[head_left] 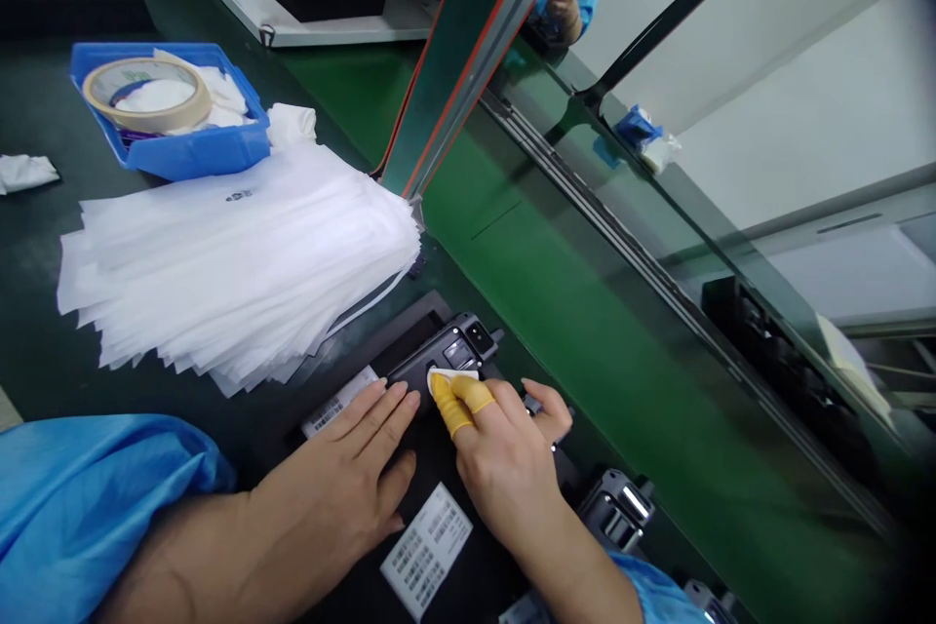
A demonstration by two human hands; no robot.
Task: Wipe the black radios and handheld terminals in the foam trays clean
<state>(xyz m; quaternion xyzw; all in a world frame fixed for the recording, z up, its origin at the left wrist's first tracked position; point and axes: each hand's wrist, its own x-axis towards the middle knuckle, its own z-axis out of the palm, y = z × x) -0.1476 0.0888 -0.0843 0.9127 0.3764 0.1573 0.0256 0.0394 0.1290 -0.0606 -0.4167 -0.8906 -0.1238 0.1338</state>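
A dark grey handheld device (472, 336) with a raised block at its top end lies on a black tray in front of me. My left hand (340, 468) lies flat with fingers stretched out, its fingertips touching the device's near end. Yellow finger cots cover fingers of my right hand (504, 448), which pinches a small folded white cloth (457, 373) against the device's back. The hand hides part of the device. A white barcode label (343, 402) lies beside the device, and a larger barcode label (426, 551) is between my forearms.
White bags (241, 263) lie fanned in a stack at the left. Behind them stands a blue bin (197, 154) with a tape roll (146, 96) and white cloths. More dark devices (618, 507) lie at right. A red-edged upright post (475, 58) rises behind. Another person's hand (563, 12) shows beyond.
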